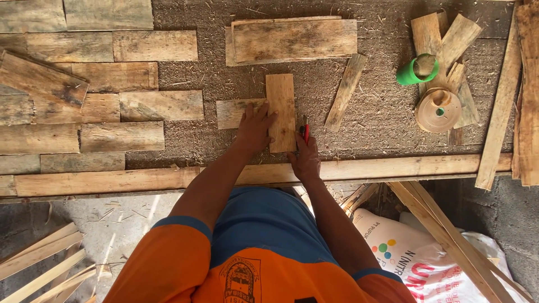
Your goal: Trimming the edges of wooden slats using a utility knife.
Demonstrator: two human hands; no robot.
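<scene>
My left hand [255, 128] presses flat on a short upright wooden plank [281, 109] that lies across a second short plank [231, 112] on a brown fibre board [382, 112]. My right hand [305, 159] sits at the plank's lower right edge, gripping a red marking pencil [305, 132] whose tip touches the plank's side.
Rows of weathered planks [101, 106] cover the left of the board. Two stacked planks [292, 40] lie above; a loose slat [345, 92] to the right. A green bottle [416, 70], a round lid [438, 109] and offcuts sit far right. A long batten [393, 167] edges the front. A white sack [415, 258] lies below.
</scene>
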